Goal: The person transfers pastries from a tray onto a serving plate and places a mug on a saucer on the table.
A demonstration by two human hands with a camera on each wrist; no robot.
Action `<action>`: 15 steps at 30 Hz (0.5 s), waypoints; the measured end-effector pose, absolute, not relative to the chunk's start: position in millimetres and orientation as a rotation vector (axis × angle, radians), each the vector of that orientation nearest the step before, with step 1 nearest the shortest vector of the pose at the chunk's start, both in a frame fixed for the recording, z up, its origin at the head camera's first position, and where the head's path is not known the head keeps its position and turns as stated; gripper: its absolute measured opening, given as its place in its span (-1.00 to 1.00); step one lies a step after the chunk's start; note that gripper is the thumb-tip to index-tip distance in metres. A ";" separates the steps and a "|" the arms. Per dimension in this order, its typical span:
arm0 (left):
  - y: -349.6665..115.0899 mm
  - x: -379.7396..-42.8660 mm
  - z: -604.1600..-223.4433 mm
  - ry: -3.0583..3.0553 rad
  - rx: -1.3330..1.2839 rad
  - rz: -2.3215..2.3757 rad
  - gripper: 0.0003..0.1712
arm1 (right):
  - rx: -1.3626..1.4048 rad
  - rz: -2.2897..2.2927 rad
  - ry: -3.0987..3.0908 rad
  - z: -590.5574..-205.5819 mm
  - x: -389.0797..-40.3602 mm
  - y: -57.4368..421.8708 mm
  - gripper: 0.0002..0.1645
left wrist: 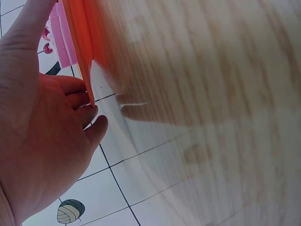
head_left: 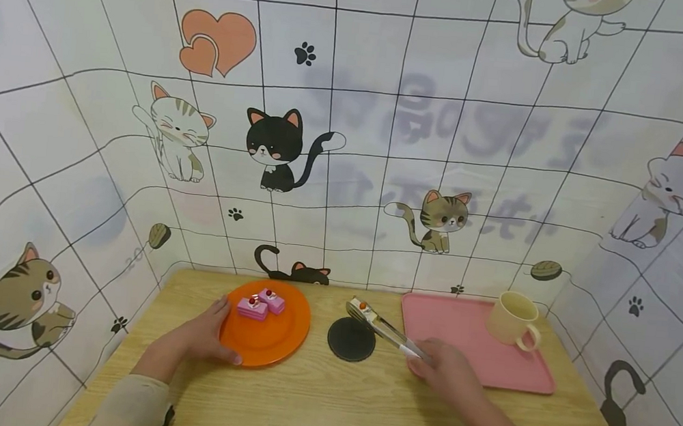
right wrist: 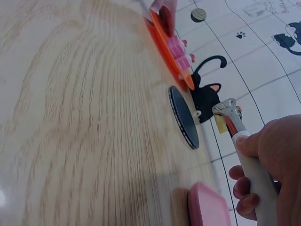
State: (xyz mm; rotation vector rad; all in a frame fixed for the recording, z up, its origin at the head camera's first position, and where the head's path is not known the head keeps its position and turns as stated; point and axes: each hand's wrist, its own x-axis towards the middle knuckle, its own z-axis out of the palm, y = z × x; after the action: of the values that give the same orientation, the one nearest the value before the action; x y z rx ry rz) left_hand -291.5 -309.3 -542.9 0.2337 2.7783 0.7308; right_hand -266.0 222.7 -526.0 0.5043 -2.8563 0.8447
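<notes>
My left hand holds the left rim of an orange plate, with the thumb at the front edge and the fingers spread along the side. On the plate sit two pink toy cake slices, each topped with a red ball. My right hand grips white-handled metal tongs over the near left corner of the pink tray. At the tongs' tip is a small yellowish piece with an orange-red spot, above the far edge of a round black coaster.
A pink tray lies on the right of the wooden table, bearing a pale yellow mug at its back right. Cat-patterned cloth walls close off the back and both sides.
</notes>
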 end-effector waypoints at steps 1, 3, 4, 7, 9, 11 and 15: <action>-309.1 -291.5 -542.8 2.778 0.234 0.731 0.68 | 0.523 0.830 -2.854 -525.6 -266.0 218.9 -0.78; -309.2 -291.9 -543.0 2.778 0.233 0.728 0.69 | 0.550 0.791 -2.838 -525.9 -266.0 212.2 -0.73; -309.1 -291.9 -543.2 2.776 0.227 0.725 0.69 | 0.570 0.781 -2.830 -525.9 -266.1 208.9 -0.72; -309.5 -292.5 -544.0 2.780 0.228 0.713 0.69 | 0.613 0.752 -2.808 -526.0 -266.4 200.5 -0.68; -309.8 -292.8 -544.8 2.781 0.226 0.711 0.68 | 0.633 0.747 -2.791 -526.5 -267.2 195.7 -0.66; -309.8 -293.0 -545.1 2.784 0.232 0.711 0.68 | 0.652 0.749 -2.783 -527.1 -268.3 191.7 -0.64; -310.5 -294.1 -545.7 2.781 0.230 0.713 0.69 | 0.703 0.760 -2.773 -528.3 -271.6 185.6 -0.65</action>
State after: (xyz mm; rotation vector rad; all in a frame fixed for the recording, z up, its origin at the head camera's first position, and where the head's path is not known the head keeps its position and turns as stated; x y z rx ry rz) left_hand -294.1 -310.5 -545.7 0.2300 2.7807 0.7127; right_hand -271.6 185.6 -528.3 0.7031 -2.7731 0.7597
